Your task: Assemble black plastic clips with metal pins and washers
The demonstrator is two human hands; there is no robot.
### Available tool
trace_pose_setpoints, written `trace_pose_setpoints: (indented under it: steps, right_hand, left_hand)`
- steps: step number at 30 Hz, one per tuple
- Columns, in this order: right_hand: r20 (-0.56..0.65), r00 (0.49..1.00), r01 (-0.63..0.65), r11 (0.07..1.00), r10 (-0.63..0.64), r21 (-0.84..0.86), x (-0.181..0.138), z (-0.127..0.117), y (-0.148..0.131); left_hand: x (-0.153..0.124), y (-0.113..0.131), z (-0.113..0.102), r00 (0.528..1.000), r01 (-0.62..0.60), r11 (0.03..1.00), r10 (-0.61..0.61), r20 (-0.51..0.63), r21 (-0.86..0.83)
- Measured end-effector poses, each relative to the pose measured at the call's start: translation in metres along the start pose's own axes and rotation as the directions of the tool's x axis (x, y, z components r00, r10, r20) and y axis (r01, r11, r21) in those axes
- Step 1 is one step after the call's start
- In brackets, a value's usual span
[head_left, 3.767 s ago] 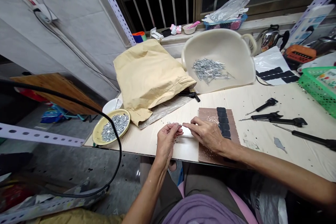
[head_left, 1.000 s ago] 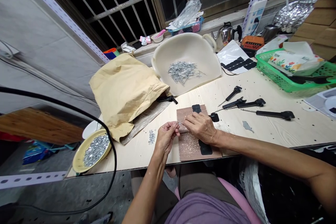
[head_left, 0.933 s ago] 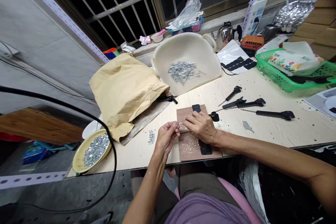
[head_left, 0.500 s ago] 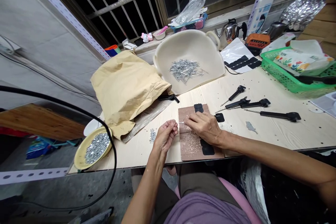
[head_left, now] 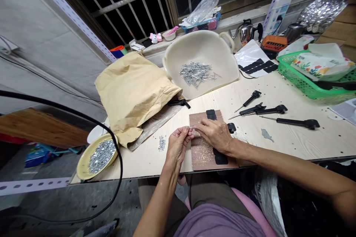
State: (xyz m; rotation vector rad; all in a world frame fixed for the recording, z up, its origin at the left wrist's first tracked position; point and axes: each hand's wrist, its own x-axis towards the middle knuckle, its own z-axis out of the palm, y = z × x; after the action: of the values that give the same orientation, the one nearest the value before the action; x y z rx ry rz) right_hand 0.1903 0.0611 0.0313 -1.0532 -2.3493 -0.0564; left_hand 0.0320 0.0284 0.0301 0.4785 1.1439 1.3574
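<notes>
My left hand [head_left: 178, 143] is closed in a pinch at the left edge of a brown board [head_left: 201, 159]; what its fingertips hold is too small to make out. Opposite it, my right hand [head_left: 217, 133] pinches a thin metal pin [head_left: 191, 128] over the board, its tip meeting the left fingertips. Black pads [head_left: 221, 158] lie on the board beside and below the right wrist. Left of my left hand is a small pile of tiny metal pieces [head_left: 161, 143]. A cream basin [head_left: 205, 48] behind the hands holds many metal pins [head_left: 197, 73].
A yellow bowl [head_left: 81, 168] of small metal parts stands at the table's left corner, near a black cable [head_left: 120, 159]. A tan bag [head_left: 133, 89] lies behind it. Several black-handled tools [head_left: 297, 122] lie to the right, before a green basket [head_left: 296, 81].
My left hand has moved right and slightly up, so its fingertips now meet the pin's end. My right hand has shifted slightly left and stays pinched on the pin.
</notes>
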Motion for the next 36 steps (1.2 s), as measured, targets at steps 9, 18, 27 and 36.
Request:
trace_pose_setpoints:
  steps: [9,18,27,36]
  right_hand:
    - [0.000,1.000,0.018,0.998,-0.018,-0.058,-0.005,0.009,0.000]
    - [-0.003,1.000,0.013,0.999,-0.013,-0.030,-0.006,0.006,0.003]
    - [-0.012,0.999,0.045,0.999,-0.045,0.015,-0.008,0.005,0.009]
    - [0.059,0.998,0.020,0.990,-0.028,0.142,-0.008,0.000,0.011]
  left_hand:
    - [0.001,-0.006,-0.001,0.997,-0.073,0.989,0.073,0.008,0.130]
    - [-0.001,-0.008,0.000,0.974,-0.227,0.925,0.218,0.061,0.305]
    - [-0.002,-0.006,0.003,0.971,-0.239,0.912,0.228,0.074,0.332]
    - [-0.004,-0.002,0.003,0.968,-0.246,0.900,0.212,0.132,0.359]
